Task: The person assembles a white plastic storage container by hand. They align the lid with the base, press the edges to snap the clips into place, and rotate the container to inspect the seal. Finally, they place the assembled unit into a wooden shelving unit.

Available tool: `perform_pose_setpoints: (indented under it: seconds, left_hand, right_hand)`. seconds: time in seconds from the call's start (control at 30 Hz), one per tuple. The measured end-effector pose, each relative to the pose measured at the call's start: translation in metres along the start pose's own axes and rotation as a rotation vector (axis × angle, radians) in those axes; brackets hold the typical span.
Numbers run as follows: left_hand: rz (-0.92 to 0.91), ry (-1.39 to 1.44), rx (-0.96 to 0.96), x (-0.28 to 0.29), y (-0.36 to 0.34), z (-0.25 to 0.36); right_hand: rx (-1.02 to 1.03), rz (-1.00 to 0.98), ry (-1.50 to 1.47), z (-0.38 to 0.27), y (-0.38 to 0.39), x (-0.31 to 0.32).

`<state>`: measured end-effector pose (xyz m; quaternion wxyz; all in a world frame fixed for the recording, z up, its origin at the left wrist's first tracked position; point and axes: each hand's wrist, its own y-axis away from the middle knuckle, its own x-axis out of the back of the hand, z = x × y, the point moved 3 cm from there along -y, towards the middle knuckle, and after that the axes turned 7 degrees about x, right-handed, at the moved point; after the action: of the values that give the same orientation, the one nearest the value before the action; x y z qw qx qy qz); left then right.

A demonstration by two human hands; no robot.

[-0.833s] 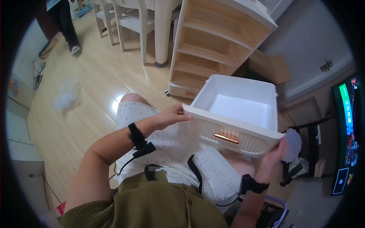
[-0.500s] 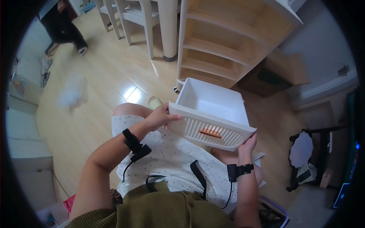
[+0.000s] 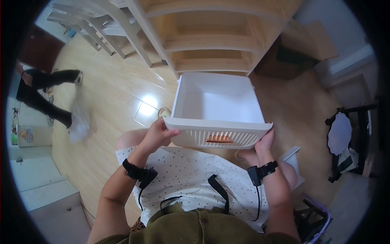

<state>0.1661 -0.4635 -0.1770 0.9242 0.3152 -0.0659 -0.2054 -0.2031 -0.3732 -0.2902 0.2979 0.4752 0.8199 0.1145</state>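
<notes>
Both my hands hold a white plastic drawer with a ribbed front and a copper-coloured handle. It looks empty inside. My left hand grips the left end of the front panel, thumb on the outer face. At the right end, my right hand is wrapped round the panel's edge, its fingers partly hidden. Beyond the drawer stands a pale wooden shelf unit with open compartments. The drawer's back edge lies in front of the unit's lowest part; whether they touch I cannot tell.
An open cardboard box sits right of the unit. White chairs are at the upper left. A person in dark trousers is at the left, beside a blurred translucent bag. A black-framed stand is at the right.
The drawer has turned level and shifted left, now squared up with the shelf unit. My view has turned too. The person at the left has stepped nearer, beside the bag.
</notes>
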Motion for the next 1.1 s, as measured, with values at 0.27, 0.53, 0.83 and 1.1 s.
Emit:
perform_pose_setpoints:
  seconds: [0.27,0.53,0.83,1.1]
  left_hand:
    - [0.033,-0.050,-0.070,0.010,0.001,0.000]
    - [0.026,-0.021,-0.082,0.006,-0.002,-0.016]
    - [-0.003,0.078,-0.132,-0.005,-0.003,-0.038]
    - [0.066,0.156,-0.057,-0.020,-0.005,-0.066]
  right_hand:
    - [-0.016,0.000,-0.119,0.004,0.013,-0.009]
    - [0.068,0.011,-0.047,0.017,-0.008,-0.001]
    - [0.219,-0.074,0.053,0.005,-0.027,-0.006]
    - [0.179,-0.077,0.016,0.003,-0.037,-0.010]
